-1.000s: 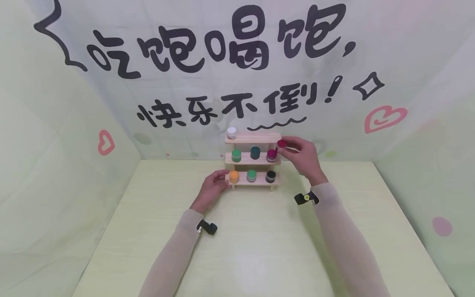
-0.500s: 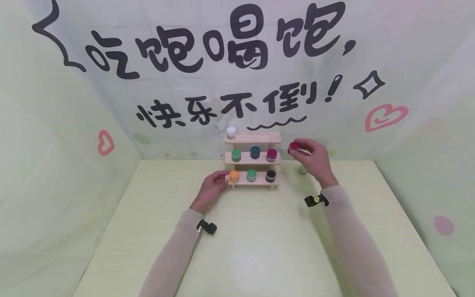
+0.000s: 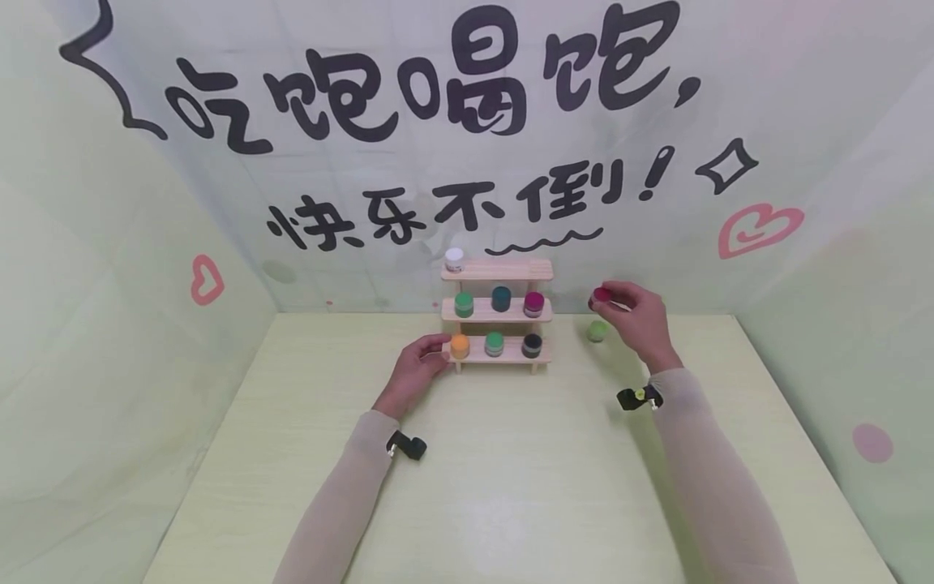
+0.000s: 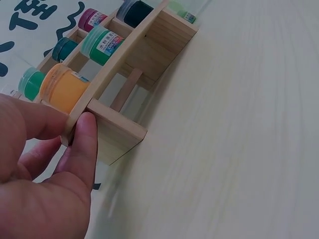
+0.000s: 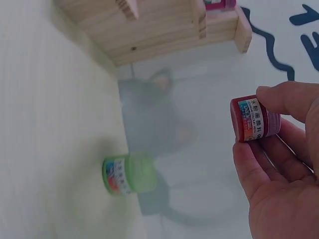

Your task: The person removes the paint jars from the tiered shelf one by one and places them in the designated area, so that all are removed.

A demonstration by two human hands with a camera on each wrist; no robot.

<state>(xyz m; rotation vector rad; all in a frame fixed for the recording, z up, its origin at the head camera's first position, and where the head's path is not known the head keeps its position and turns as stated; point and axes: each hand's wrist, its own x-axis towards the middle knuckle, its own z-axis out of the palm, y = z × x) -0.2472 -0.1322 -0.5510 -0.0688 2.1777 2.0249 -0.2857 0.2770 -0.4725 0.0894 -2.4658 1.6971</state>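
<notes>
Pinched between the thumb and fingertips of the right hand [image 3: 644,324], a small round dark red paint jar with a printed label [image 3: 600,298] was held in the air, apart from the shelves and to their right. Just beneath it, near the back cloth [image 3: 409,174] with its big black characters, a light green paint jar [image 3: 597,332] stood on the pale wood-grained tabletop [image 3: 481,487].

From where I stood, the left hand [image 3: 410,375] gripped the left end of a pale wooden three-tier rack [image 3: 496,272], thumb and fingers closed on the bottom shelf's end, right beside an orange jar [image 3: 460,347]. Along that same shelf, to the right, came a green jar [image 3: 494,345] and then a near-black jar [image 3: 532,346]. Midway up stood another green jar [image 3: 463,305], a dark teal jar [image 3: 500,299] and a magenta jar [image 3: 533,305], spaced apart. One white jar [image 3: 454,259] sat at the left end of the top shelf. Both arms wore pale long sleeves [image 3: 708,470].
</notes>
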